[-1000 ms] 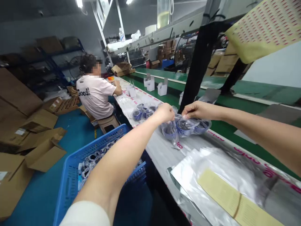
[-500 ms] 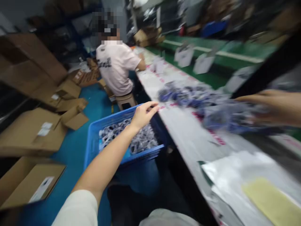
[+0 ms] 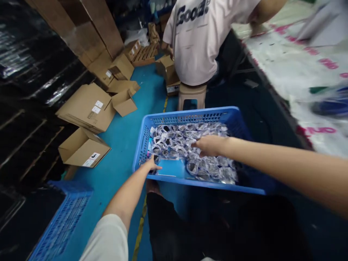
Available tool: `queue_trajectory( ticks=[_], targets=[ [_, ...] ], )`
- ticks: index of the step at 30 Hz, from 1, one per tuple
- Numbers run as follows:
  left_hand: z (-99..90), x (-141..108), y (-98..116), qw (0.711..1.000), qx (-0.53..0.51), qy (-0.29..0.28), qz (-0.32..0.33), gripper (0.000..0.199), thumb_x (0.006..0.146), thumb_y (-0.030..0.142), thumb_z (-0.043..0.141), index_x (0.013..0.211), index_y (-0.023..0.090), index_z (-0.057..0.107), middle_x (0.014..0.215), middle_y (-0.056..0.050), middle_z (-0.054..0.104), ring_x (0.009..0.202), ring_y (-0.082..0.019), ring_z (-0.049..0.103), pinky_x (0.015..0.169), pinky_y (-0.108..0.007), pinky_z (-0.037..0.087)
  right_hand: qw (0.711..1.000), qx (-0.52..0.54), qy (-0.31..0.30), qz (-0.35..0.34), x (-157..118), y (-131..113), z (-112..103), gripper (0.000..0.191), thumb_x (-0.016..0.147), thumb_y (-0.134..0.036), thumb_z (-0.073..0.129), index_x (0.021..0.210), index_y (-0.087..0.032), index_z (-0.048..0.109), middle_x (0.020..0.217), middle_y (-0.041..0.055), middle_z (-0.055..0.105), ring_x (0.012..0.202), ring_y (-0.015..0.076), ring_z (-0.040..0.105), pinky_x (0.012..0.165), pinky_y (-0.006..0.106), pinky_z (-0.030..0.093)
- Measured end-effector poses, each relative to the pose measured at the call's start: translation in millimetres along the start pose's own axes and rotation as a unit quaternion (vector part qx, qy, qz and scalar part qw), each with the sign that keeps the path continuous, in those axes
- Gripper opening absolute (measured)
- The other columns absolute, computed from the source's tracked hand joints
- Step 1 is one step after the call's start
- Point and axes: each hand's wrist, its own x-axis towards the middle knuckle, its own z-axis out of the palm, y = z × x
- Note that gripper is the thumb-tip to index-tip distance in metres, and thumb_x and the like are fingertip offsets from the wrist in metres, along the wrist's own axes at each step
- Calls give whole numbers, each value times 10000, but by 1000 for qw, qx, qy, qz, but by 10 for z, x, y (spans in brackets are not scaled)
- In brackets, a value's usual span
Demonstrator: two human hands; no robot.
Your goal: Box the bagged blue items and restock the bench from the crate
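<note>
A blue plastic crate (image 3: 174,115) stands in front of me, holding rows of clear-wrapped items with dark round ends (image 3: 190,167); what they are inside the wrapping I cannot make out. A flat light-blue sheet (image 3: 172,168) shows at its front left. Over the crate's front left corner is my left hand (image 3: 149,165), thumb and forefinger apart, close to the wrapped items there. My right hand (image 3: 210,145) reaches in from the right above the middle rows, forefinger and thumb apart, with its other fingers partly hidden.
A person in a pale shirt (image 3: 195,43) sits on a stool (image 3: 191,95) beyond the crate. A white-covered table (image 3: 307,69) runs along the right. Cardboard boxes (image 3: 84,105) and another blue crate (image 3: 65,214) are at the left.
My view has swung down and left onto the crate. My right hand has left the wrapped bundles on the table and come over the crate; my left has moved to its front left corner.
</note>
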Motion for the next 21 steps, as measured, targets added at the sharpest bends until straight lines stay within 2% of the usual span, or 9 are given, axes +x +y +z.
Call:
queue_trajectory(
  ticks=[2,4,6,8,11,15,17,21],
  targets=[
    [104,156,-25,999,11,-16,-31,1209,556,447,938,1538,143,301,1540,-272,428,1439,-425,410,1149,-569,369,999,6,-28,19,587,-187,264,565,757,-215,825,1302,-215,675,1222,170,701,1147,341,678,945,414,525],
    [185,264,-48,998,20,-30,-42,1348,470,287,970,1570,126,208,1587,-317,324,1479,-459,331,1166,-552,346,999,15,-18,42,1037,-298,576,675,821,-298,781,1450,-242,544,1382,200,600,1186,328,656,952,403,518],
    [247,310,-68,998,28,-40,-34,1288,525,163,924,1576,125,180,1592,-321,303,1453,-440,386,1144,-506,384,997,22,1,73,1356,-381,891,832,865,-409,733,1581,-297,324,1570,238,383,1269,364,592,952,446,513],
    [288,310,-76,998,41,-44,-17,1156,607,85,858,1565,151,214,1574,-289,342,1371,-395,498,1092,-468,440,995,22,20,90,1562,-449,1172,959,835,-495,748,1611,-359,201,1658,250,179,1335,443,505,950,544,494],
    [301,286,-65,997,64,-39,10,852,741,71,764,1489,203,377,1528,-191,419,1234,-316,589,1025,-466,488,996,19,58,61,1714,-485,1475,925,811,-489,771,1587,-374,281,1678,245,95,1348,492,448,978,623,439],
    [257,276,-52,995,90,-25,33,311,926,174,607,1237,159,600,1381,-118,543,1127,-237,604,978,-437,506,994,32,100,-23,1742,-367,1649,776,837,-325,751,1539,-293,422,1653,240,202,1325,441,466,1027,570,434],
    [226,265,-41,994,104,-16,37,207,972,223,552,1149,156,635,1315,-106,584,1117,-226,600,967,-424,507,991,46,109,-70,1720,-277,1677,695,872,-236,687,1527,-248,453,1627,222,277,1312,383,484,1079,518,423],
    [174,224,4,988,141,6,54,196,988,211,511,1117,154,648,1329,-108,582,1216,-253,552,1010,-454,475,979,78,118,-144,1674,-148,1681,494,946,-152,515,1437,-140,564,1462,205,497,1273,303,508,1122,418,409]
  ],
)
